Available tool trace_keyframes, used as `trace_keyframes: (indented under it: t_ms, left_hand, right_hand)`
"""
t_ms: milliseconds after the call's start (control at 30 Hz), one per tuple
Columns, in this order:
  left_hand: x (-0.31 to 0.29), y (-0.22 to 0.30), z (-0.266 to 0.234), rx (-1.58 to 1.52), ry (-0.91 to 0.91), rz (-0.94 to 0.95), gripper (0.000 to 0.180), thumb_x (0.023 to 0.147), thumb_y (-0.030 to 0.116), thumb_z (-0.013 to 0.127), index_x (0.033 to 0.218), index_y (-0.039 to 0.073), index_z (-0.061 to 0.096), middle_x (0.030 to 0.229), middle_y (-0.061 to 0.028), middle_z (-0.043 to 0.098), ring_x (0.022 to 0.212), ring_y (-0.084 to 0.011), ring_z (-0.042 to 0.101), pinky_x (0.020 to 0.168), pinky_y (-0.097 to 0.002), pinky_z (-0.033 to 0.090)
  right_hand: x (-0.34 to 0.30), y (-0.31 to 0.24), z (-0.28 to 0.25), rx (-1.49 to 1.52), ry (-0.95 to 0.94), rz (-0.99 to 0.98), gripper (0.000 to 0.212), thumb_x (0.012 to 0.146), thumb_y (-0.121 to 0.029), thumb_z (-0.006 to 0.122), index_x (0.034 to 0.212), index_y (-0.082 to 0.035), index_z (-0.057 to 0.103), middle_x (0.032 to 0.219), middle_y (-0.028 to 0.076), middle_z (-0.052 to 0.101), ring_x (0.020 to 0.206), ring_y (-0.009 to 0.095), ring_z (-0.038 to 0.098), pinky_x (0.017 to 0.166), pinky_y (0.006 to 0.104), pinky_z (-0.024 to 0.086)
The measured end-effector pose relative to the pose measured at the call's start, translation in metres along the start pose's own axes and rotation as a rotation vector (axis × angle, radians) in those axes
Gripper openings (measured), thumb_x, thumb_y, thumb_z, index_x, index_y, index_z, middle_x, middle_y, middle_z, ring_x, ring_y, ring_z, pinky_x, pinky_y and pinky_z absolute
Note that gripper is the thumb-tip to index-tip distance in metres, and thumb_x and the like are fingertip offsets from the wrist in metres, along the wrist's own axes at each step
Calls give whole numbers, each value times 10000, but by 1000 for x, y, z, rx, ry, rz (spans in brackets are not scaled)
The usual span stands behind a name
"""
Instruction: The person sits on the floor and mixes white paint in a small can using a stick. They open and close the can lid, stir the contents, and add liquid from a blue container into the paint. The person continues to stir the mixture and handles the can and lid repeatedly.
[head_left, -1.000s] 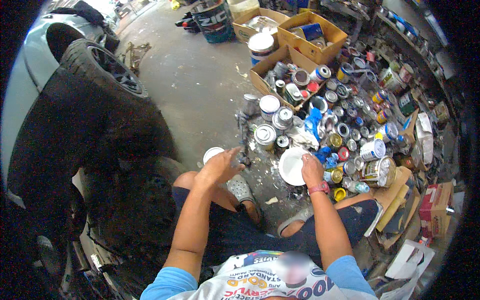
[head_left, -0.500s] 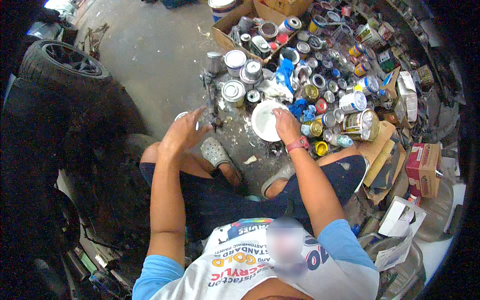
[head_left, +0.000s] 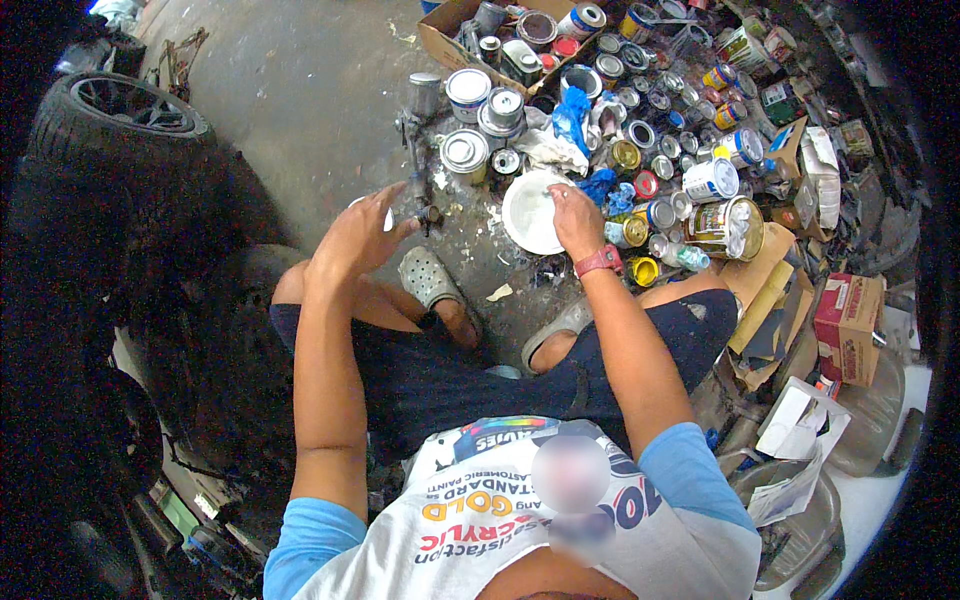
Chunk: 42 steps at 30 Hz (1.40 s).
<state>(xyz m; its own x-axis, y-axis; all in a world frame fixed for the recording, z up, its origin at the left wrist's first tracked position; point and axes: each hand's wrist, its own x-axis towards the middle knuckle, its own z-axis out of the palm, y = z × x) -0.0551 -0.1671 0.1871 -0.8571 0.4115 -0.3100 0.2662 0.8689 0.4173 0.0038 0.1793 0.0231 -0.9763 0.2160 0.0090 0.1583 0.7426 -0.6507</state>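
Note:
My right hand (head_left: 578,222), a red watch on its wrist, reaches over the right side of a shallow white round dish (head_left: 525,215). Its fingers are closed together inside the rim; what they hold, if anything, is hidden. The dish has a pale, whitish inside. Over my left knee, my left hand (head_left: 360,238) is held palm down with fingers stretched and thumb apart. Beneath it shows part of a round white thing (head_left: 388,219), mostly covered by the hand; I cannot tell whether the hand touches it.
White-lidded paint cans (head_left: 465,152) stand beyond the dish. Many more cans and a blue crumpled cloth (head_left: 573,118) crowd the right side. A cardboard box (head_left: 455,45) holds more cans. An open yellow tin (head_left: 643,270) sits near my right knee. A wheel (head_left: 125,110) lies left.
The whole view has shifted slightly, so most things sit higher in the picture. My right fingers have curled a little over the dish; my left hand keeps nearly the same pose.

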Motion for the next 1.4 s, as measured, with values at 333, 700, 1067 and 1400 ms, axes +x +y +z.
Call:
trace_keyframes:
  t_ms: [333,700,1067,1400]
  left_hand:
    - [0,-2,1,5,4,2,663,1013,388,726,1543,39,536,1431,-283,662,1338,-447,625,1137,-510,501]
    - [-3,3,-3,-6,2,-26,662,1008,386,735,1540,34,555,1400,-299,673,1306,-465,644,1107,-519,517]
    - [0,-1,0,-6,-19,-32,661,1012,394,730,1543,40,556,1401,-311,670,1319,-463,640,1115,-518,513]
    - [2,-5,2,7,-22,-15,658,1018,403,719,1544,44,551,1426,-304,658,1349,-452,623,1138,-507,500]
  right_hand:
    - [-3,-5,-6,-68,-278,80,352,1080,-287,516,1079,-55,782,1110,253,767,1035,473,729,922,577,565]
    - [-2,7,-2,-337,-209,71,352,1092,-338,557,1112,-79,795,963,180,790,971,435,742,888,532,577]
    - [-3,4,-4,-221,-15,22,313,1078,-254,531,1013,-57,766,984,243,767,1019,438,736,877,550,573]
    - [-7,7,1,-25,-106,-37,361,1096,-305,522,1106,-55,783,1024,251,777,988,447,744,890,553,578]
